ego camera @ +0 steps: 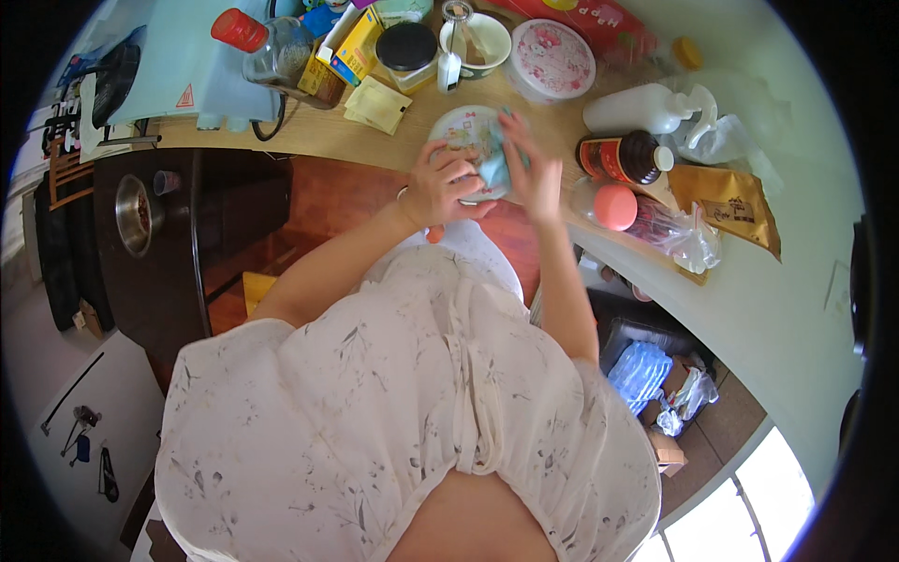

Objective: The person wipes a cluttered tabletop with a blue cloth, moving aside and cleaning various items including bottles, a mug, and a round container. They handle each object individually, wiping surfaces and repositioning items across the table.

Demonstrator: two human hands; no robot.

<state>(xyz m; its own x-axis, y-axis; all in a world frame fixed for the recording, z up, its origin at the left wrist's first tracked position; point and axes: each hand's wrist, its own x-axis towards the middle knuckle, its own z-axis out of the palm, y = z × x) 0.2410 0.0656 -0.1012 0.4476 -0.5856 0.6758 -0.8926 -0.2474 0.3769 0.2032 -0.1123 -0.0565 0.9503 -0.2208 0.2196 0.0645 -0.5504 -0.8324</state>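
A round white lid or tub (456,125) with small coloured prints is held at the front edge of the wooden counter. My left hand (449,181) grips its near left side, fingers bent over the top and thumb low at the near edge. A light blue cloth (494,173) lies bunched on the printed face between my hands. My right hand (532,168) is at the right rim with the cloth, and a bit of the same colour shows by its fingertips. How its fingers hold the cloth is partly hidden.
Behind my hands stand a round printed tub (552,60), a bowl (491,41) and a black-lidded jar (407,48). Yellow packets (378,105) lie left. On the right are a white pump bottle (632,109), a brown bottle (621,156) and a pink-capped jar (612,206).
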